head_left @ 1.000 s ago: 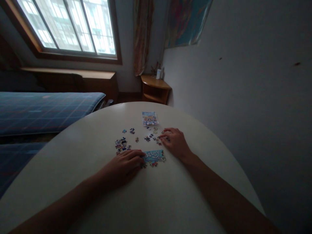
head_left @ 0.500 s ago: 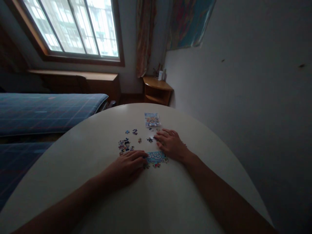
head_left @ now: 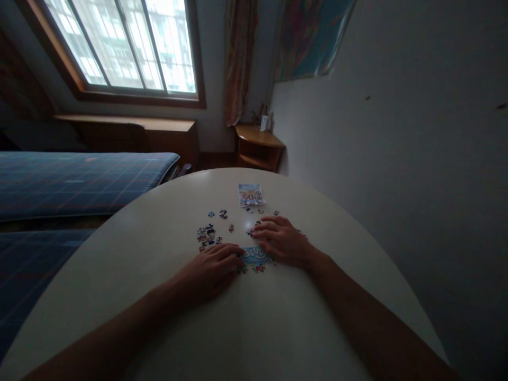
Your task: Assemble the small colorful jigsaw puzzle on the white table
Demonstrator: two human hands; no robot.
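A partly joined blue jigsaw puzzle (head_left: 254,256) with pale lettering lies flat on the white round table (head_left: 254,328). At its left edge is my left hand (head_left: 218,267), its fingers curled together and the tips on the puzzle; the thumb is mostly hidden. My right hand (head_left: 282,241) lies palm down past the puzzle's upper right, fingers stretched and slightly apart. Its fingertips touch or cover a dark loose puzzle piece (head_left: 250,232); what is under the palm is hidden. Along the puzzle's near edge are several small coloured pieces (head_left: 259,269).
A heap of loose pieces (head_left: 206,236) lies left of the hands, with a few single pieces (head_left: 223,214) beyond it. A printed picture sheet (head_left: 251,195) lies farther back. Past the table stand a blue checked mattress (head_left: 87,180) and a wooden corner shelf (head_left: 260,136).
My right hand has drawn slightly nearer to the puzzle, uncovering pieces beyond its fingers. My left hand stays at the puzzle's left edge. The whole view has shifted a little.
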